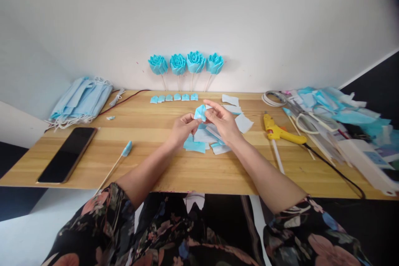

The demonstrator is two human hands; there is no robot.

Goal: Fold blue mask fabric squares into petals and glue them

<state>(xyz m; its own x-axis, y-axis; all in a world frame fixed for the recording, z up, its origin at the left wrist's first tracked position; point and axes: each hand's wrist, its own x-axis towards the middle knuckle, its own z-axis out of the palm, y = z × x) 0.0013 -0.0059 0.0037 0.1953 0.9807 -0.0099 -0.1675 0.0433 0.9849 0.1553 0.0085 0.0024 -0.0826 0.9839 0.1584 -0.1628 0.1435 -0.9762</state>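
My left hand [182,128] and my right hand [222,121] meet above the middle of the wooden table [156,166]. Together they pinch a small folded blue piece of mask fabric [200,112], held a little above the tabletop. Under my hands lies a loose pile of cut blue and white fabric squares [202,140]. A row of several small folded blue petals [174,97] sits along the far edge. Behind them, several finished blue fabric roses on sticks [186,63] lean against the white wall.
A stack of blue face masks [80,100] lies at far left, a black phone [67,153] near the front left edge, a stick with a blue tip [116,164] beside it. A yellow glue gun [279,131] with cord lies right, then a heap of scraps and mask loops [330,118].
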